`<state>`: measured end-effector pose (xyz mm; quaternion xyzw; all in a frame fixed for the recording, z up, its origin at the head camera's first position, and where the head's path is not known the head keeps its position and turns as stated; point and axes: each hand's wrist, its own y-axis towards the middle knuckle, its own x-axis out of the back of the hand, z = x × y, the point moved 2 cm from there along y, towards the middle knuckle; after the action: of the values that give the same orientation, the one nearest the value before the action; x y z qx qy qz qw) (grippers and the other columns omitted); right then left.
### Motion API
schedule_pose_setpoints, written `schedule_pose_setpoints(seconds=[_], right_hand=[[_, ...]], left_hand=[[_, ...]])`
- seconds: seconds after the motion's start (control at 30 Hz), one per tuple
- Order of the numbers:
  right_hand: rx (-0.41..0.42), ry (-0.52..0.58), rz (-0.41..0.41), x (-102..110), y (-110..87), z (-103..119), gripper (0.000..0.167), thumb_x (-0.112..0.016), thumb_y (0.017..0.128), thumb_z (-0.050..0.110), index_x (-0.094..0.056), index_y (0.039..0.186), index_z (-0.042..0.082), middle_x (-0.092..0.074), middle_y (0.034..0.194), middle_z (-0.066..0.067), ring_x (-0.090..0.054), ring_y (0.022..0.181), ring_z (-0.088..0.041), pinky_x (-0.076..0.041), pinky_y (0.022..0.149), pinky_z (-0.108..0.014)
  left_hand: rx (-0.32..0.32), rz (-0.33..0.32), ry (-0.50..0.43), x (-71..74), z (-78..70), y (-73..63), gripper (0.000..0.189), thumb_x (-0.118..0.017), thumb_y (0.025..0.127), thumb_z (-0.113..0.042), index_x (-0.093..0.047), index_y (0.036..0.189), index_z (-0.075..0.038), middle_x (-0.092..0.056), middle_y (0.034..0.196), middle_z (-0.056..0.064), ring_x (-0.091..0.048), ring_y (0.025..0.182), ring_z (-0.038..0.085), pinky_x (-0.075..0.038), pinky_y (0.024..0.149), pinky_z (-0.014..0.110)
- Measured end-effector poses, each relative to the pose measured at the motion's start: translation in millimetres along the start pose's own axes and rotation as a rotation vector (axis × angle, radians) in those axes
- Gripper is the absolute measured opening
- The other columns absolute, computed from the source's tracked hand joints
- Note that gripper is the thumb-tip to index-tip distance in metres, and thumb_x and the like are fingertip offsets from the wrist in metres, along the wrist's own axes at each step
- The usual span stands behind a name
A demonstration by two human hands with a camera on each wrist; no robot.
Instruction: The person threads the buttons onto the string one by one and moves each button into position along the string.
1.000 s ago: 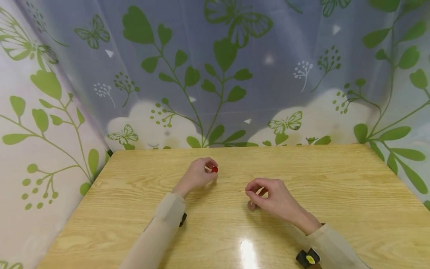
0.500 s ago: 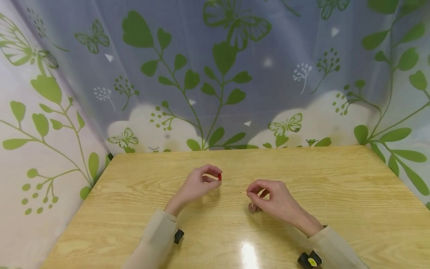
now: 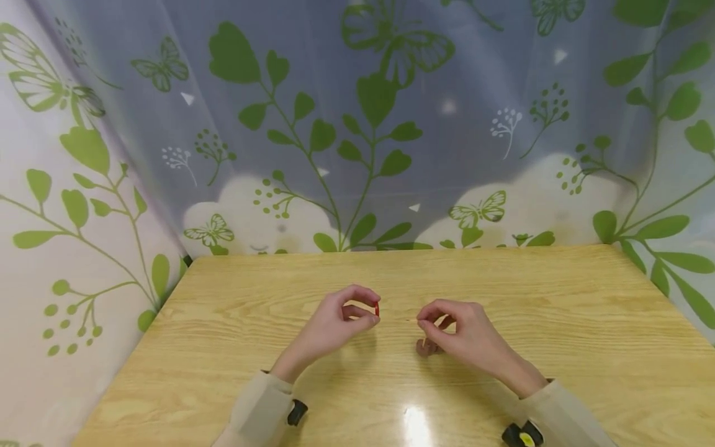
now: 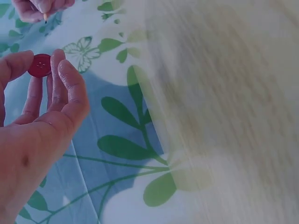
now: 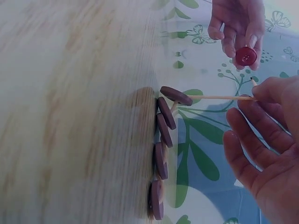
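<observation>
My left hand (image 3: pixel 331 328) pinches a red button (image 4: pixel 40 66) by its edge between thumb and fingertips, above the table. Small holes show in the button's middle in the left wrist view, while in the head view it stands nearly edge-on. Facing it across a small gap, my right hand (image 3: pixel 470 338) pinches a thin pale cord (image 5: pixel 219 97). A short dark-tipped end pokes out past the thumb and finger. From that pinch the cord runs to several brown buttons (image 5: pixel 163 129), which hang or lie in a row beneath the right hand; the head view partly hides them.
A light wood-grain table (image 3: pixel 223 298) lies under both hands. Behind it and at the sides hangs a curtain (image 3: pixel 447 124) printed with leaves and butterflies. Black bands (image 3: pixel 297 412) sit at both wrists, by the beige sleeves (image 3: pixel 257 403).
My left hand has come to the right and nearer to me with the red button, which has turned from face-on to edge-on. The right hand has barely moved.
</observation>
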<state>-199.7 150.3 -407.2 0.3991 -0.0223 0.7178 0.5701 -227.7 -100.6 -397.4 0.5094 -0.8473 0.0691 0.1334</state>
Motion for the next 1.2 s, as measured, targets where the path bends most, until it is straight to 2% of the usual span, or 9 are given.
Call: schedule_pose_setpoints(seconds=[0.17, 0.37, 0.67, 0.93, 1.07, 1.2], right_hand=[[0.031, 0.003, 0.005, 0, 0.6, 1, 0.013, -0.073, 0.093, 0.006, -0.075, 0.095, 0.018, -0.077, 0.089, 0.0, -0.07, 0.075, -0.004, -0.059, 0.069, -0.025], [0.018, 0.023, 0.029, -3, 1.3, 0, 0.012, -0.071, 0.095, 0.008, -0.075, 0.096, 0.019, -0.077, 0.089, -0.001, -0.069, 0.077, -0.002, -0.058, 0.069, -0.025], [0.005, 0.063, 0.056, -6, 1.2, 3, 0.009, -0.07, 0.097, 0.011, -0.075, 0.097, 0.019, -0.077, 0.085, -0.001, -0.07, 0.075, -0.004, -0.058, 0.069, -0.026], [-0.015, 0.101, 0.085, -6, 1.0, 5, 0.007, -0.068, 0.099, 0.014, -0.074, 0.098, 0.017, -0.076, 0.08, -0.001, -0.071, 0.063, -0.011, -0.059, 0.071, -0.029], [-0.013, 0.109, 0.09, -7, 1.0, 5, 0.006, -0.068, 0.099, 0.014, -0.074, 0.098, 0.016, -0.075, 0.077, 0.0, -0.071, 0.063, -0.011, -0.059, 0.071, -0.028], [-0.008, 0.113, 0.094, -7, 1.1, 5, 0.006, -0.068, 0.099, 0.014, -0.074, 0.098, 0.015, -0.074, 0.075, 0.001, -0.071, 0.064, -0.011, -0.058, 0.071, -0.028]], left_hand=[[0.016, 0.001, -0.016, -3.6, 0.3, -3.3, 0.03, -0.07, 0.096, -0.011, -0.063, 0.124, -0.008, -0.06, 0.134, 0.02, -0.071, 0.11, 0.023, -0.059, 0.091, 0.034], [0.015, 0.018, -0.03, -8.3, 1.8, -3.9, 0.03, -0.07, 0.096, -0.01, -0.063, 0.125, -0.008, -0.059, 0.138, 0.02, -0.071, 0.111, 0.022, -0.059, 0.09, 0.031], [0.016, 0.042, -0.025, -17.5, 0.6, -3.5, 0.029, -0.07, 0.096, -0.014, -0.064, 0.125, -0.013, -0.061, 0.135, 0.017, -0.071, 0.11, 0.022, -0.06, 0.09, 0.035], [0.025, 0.052, -0.049, -22.1, -0.8, -2.8, 0.028, -0.07, 0.096, -0.013, -0.065, 0.123, -0.012, -0.06, 0.134, 0.019, -0.071, 0.109, 0.02, -0.06, 0.089, 0.034], [0.029, 0.057, -0.053, -23.4, -1.4, -2.7, 0.028, -0.07, 0.096, -0.013, -0.064, 0.123, -0.01, -0.06, 0.134, 0.019, -0.071, 0.109, 0.02, -0.06, 0.088, 0.032], [0.034, 0.059, -0.044, -24.2, -1.6, -1.9, 0.027, -0.07, 0.096, -0.014, -0.065, 0.123, -0.014, -0.062, 0.133, 0.016, -0.071, 0.109, 0.02, -0.059, 0.089, 0.034]])
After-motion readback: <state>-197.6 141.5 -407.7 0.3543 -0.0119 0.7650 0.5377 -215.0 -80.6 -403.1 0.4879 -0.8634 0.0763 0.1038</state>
